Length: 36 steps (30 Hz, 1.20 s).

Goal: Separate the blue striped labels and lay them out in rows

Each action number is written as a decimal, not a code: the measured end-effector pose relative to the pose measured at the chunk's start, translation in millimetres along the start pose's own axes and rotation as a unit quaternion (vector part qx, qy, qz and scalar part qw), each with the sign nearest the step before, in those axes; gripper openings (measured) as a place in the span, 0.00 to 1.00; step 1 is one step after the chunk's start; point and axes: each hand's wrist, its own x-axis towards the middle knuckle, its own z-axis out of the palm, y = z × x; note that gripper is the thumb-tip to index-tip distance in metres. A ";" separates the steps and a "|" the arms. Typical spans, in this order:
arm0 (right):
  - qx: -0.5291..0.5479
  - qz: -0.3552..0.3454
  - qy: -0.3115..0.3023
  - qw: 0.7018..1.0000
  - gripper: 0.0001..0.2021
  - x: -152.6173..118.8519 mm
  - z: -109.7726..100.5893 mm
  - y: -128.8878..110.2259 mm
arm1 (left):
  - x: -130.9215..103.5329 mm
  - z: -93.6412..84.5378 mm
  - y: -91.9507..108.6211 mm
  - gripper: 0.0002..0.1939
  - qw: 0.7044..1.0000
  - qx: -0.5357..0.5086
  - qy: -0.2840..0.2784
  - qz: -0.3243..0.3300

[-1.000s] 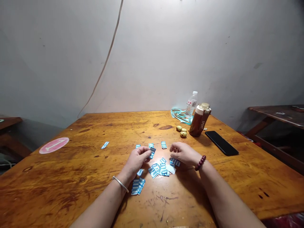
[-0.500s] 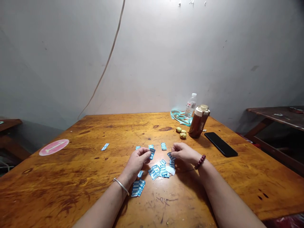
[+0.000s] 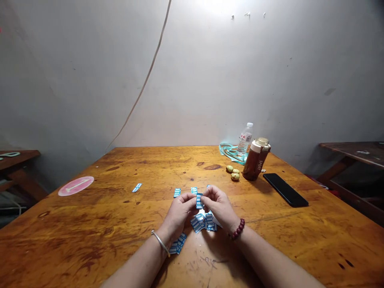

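Observation:
My left hand (image 3: 181,209) and my right hand (image 3: 216,205) meet above the table, pinching small blue-and-white striped cards (image 3: 199,201) between thumbs and fingers. How many cards they hold I cannot tell. Under and in front of the hands lies a loose heap of similar cards (image 3: 198,223), partly covered by my right hand. Beside my left wrist another group of cards (image 3: 179,243) is half hidden. Just beyond the fingers are small stacks: one on the left (image 3: 177,193), one in the middle (image 3: 194,190), and one mostly hidden behind my right hand. A separate card (image 3: 137,187) rests farther left.
On the wooden table (image 3: 114,224) stand a brown SPORT bottle (image 3: 253,162) and a clear water bottle (image 3: 245,139) beside a teal strap (image 3: 228,149). Three small yellowish oval objects (image 3: 235,176) and a black phone (image 3: 285,190) lie at right. A pink round sticker (image 3: 76,186) is at left.
My right hand has moved left from the cards on the right to meet my left hand at the held cards. The view has shifted slightly.

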 end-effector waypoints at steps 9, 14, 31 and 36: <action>-0.028 -0.023 0.042 0.998 0.07 0.6 2.4 8.7 | -1.1 -0.1 2.0 0.10 0.999 -0.032 -0.019 -0.028; -0.041 -0.028 0.053 0.997 0.06 0.2 4.0 11.6 | -1.1 0.7 1.7 0.10 0.998 -0.039 -0.047 -0.017; -0.575 0.047 -0.227 0.785 0.19 -2.6 -60.7 -16.3 | 11.5 -18.9 1.1 0.11 0.998 0.013 0.051 0.035; -0.594 0.039 -0.248 0.764 0.07 -5.0 -47.9 -14.8 | 10.8 -15.3 -0.8 0.11 0.998 0.037 0.028 0.042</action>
